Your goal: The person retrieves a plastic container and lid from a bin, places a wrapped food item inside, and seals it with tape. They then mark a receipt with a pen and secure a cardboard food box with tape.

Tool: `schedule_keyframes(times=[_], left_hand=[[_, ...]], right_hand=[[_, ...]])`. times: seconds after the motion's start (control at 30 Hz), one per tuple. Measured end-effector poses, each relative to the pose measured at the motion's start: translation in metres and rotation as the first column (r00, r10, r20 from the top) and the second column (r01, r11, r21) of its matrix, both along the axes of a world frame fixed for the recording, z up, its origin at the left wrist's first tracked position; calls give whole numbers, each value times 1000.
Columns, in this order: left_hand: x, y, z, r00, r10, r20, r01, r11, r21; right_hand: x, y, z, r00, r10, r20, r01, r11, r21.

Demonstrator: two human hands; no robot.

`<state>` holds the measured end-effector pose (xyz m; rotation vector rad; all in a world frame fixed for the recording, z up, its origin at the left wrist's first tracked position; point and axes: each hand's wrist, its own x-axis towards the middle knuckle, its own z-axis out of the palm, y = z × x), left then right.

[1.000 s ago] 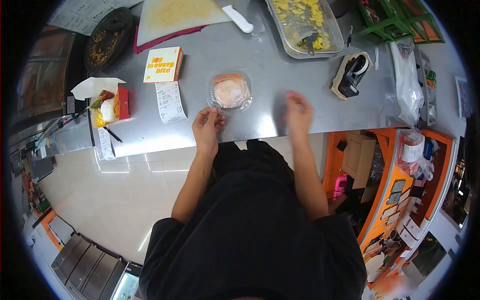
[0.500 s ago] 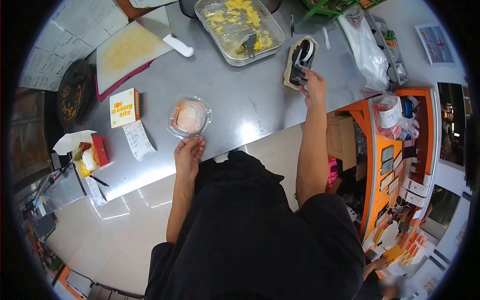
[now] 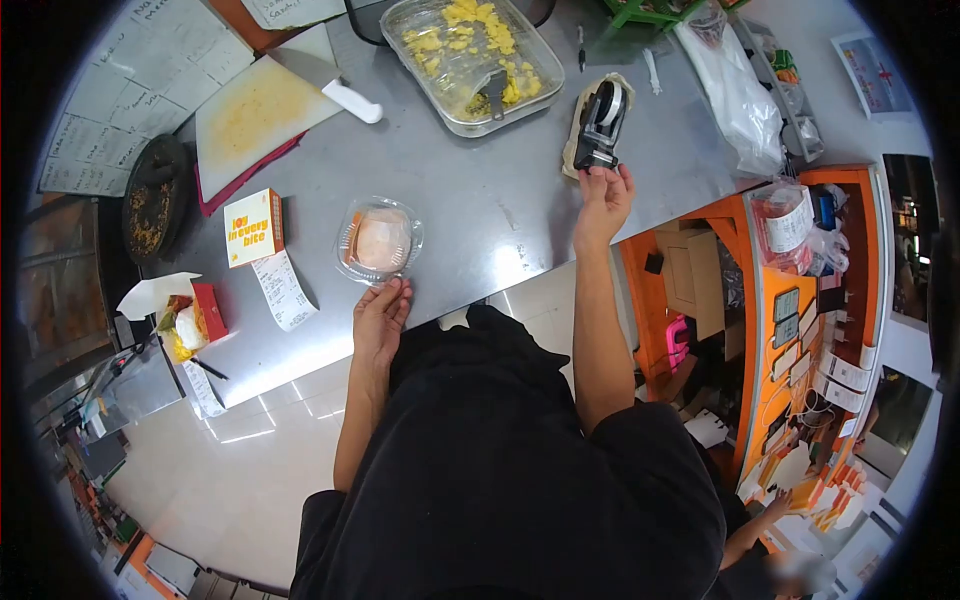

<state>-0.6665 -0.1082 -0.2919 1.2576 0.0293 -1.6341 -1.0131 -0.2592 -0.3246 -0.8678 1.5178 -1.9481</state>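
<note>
A round clear plastic container (image 3: 378,240) with a bun-like food inside sits near the counter's front edge, its lid closed. My left hand (image 3: 380,318) pinches the container's near rim between thumb and fingers. To the right, a black tape dispenser (image 3: 603,118) with a roll of clear tape rests on a beige base (image 3: 572,140). My right hand (image 3: 604,208) has its fingertips closed at the dispenser's near, cutting end, seemingly on the tape's end. The strip itself is hard to see.
A yellow-white box (image 3: 254,228), a receipt (image 3: 285,290) and an open red food box (image 3: 210,312) stand left. Farther back are a cutting board (image 3: 250,120), a knife (image 3: 352,100) and a tray of yellow food (image 3: 480,120). Orange shelving (image 3: 745,350) is right; another person's arm (image 3: 757,530) shows below it.
My right hand has moved back toward me and slightly left, from beside the roll to the dispenser's near end. My left hand still holds the container's rim.
</note>
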Motion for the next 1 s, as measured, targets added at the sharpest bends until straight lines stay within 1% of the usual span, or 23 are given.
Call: schedule_keyframes(times=[0.03,0.07,0.1,0.13,0.17,0.2,0.27,0.3,0.33,0.37,0.4,0.47,0.5,0.53,0.57,0.6,0.67,0.8,0.87,1.0], left_hand=[[0,-1,2,1000,-13,26,12,1000,16],[0,0,2,998,-22,53,20,999,35],[0,1,0,998,-3,66,0,999,48],[1,1,-3,999,-19,46,18,999,31],[5,4,-5,999,-28,29,28,999,16],[7,6,-4,999,8,52,-9,999,30],[7,5,-1,999,-44,33,44,999,3],[7,6,-2,999,-25,42,25,1000,8],[8,6,-2,999,-31,36,31,999,15],[8,6,-2,999,-40,26,40,999,18],[7,4,-2,999,-28,24,28,1000,12],[11,5,-2,998,-65,10,64,997,53],[12,8,-1,998,-67,3,66,996,60],[12,5,1,997,-81,-2,81,995,51],[12,2,2,995,-97,-8,97,994,44],[12,3,2,995,-102,-18,103,994,47],[16,4,1,990,-135,-44,135,991,5],[20,7,1,982,-171,-86,169,985,-27],[20,6,0,977,-200,-70,198,980,-33],[21,6,-2,976,-192,-100,191,981,-22]], right_hand=[[-5,2,-6,987,-1,-161,9,999,49],[-7,4,-2,988,12,-152,-3,998,60],[-10,3,2,983,20,-184,-9,998,60],[-10,3,2,977,38,-209,-26,998,61],[-21,-1,-10,971,58,-232,-43,996,73],[-32,-7,-23,964,79,-255,-60,995,82],[-26,-3,-11,971,130,-202,-121,991,55],[-28,2,-14,970,150,-192,-141,988,59],[-33,7,-20,914,128,-385,-71,985,158],[-30,13,-14,815,118,-568,21,972,233],[-22,20,-9,812,124,-570,10,974,226],[34,51,27,840,145,-523,-24,973,232],[57,73,36,833,333,-442,-206,928,310],[82,84,41,790,502,-353,-382,852,358],[105,98,18,742,631,-224,-554,767,324],[134,114,27,708,703,-69,-619,665,418],[178,131,23,658,752,-37,-663,602,445],[207,136,29,674,734,-80,-605,611,511],[209,132,29,667,732,-143,-572,625,531],[219,131,29,687,705,-179,-508,641,575]])
